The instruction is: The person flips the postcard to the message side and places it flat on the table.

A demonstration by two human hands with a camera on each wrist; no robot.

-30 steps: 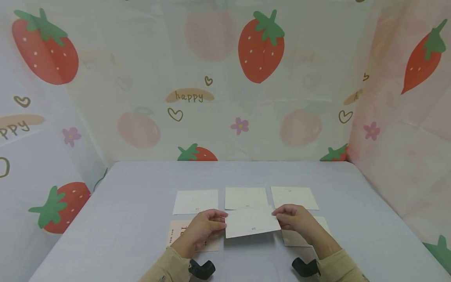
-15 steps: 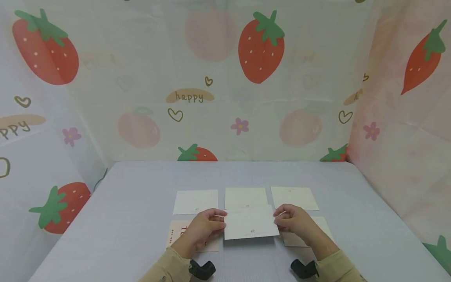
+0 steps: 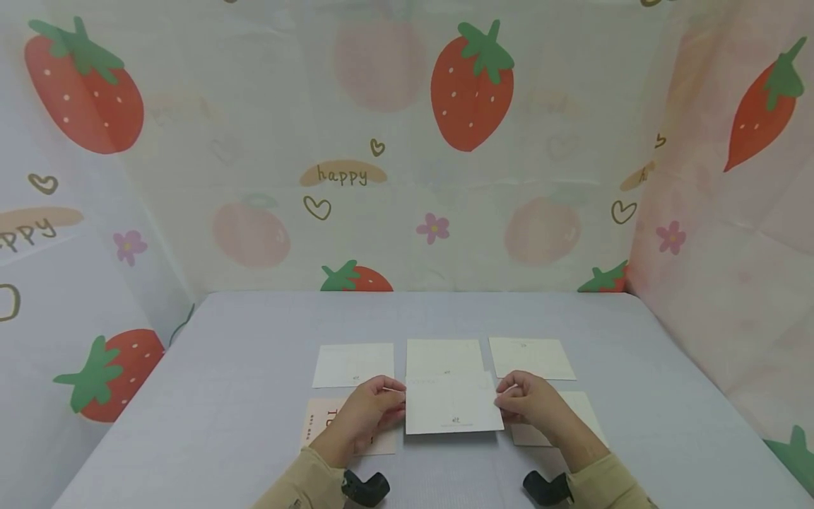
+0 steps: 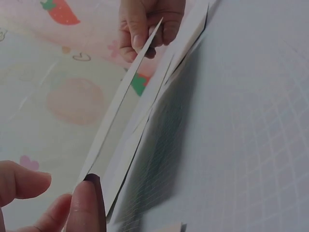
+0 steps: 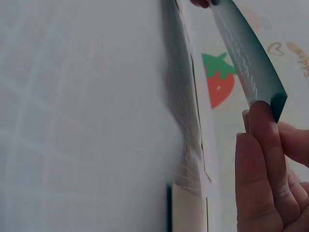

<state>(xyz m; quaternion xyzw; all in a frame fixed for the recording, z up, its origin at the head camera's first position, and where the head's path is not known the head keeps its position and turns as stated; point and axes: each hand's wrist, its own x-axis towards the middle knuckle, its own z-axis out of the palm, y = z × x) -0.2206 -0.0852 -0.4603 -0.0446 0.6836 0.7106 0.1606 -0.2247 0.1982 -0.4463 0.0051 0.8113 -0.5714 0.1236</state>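
Between my two hands a white postcard (image 3: pixel 454 403) is held slightly above the table, its pale side with a small printed mark facing up. My left hand (image 3: pixel 365 413) pinches the card's left edge, and my right hand (image 3: pixel 540 406) pinches its right edge. From the right wrist, the card's underside (image 5: pixel 253 58) looks dark teal with white lettering. The left wrist view catches the card (image 4: pixel 118 101) almost edge-on, a fingertip beneath it. Beneath my left forearm and hand lies a cream card (image 3: pixel 318 420) with red print, partly covered.
Along the back lie three pale cards: a left one (image 3: pixel 354 364), a middle one (image 3: pixel 443 355) partly hidden by the held postcard, and a right one (image 3: pixel 533 357). Another card (image 3: pixel 581 410) sits partly behind my right hand. The white table (image 3: pixel 254 318) meets a strawberry-printed curtain (image 3: pixel 407 141).
The held postcard has levelled out, its right side coming down and its near edge now nearly straight across. My right hand has shifted slightly left; the left hand has barely moved.
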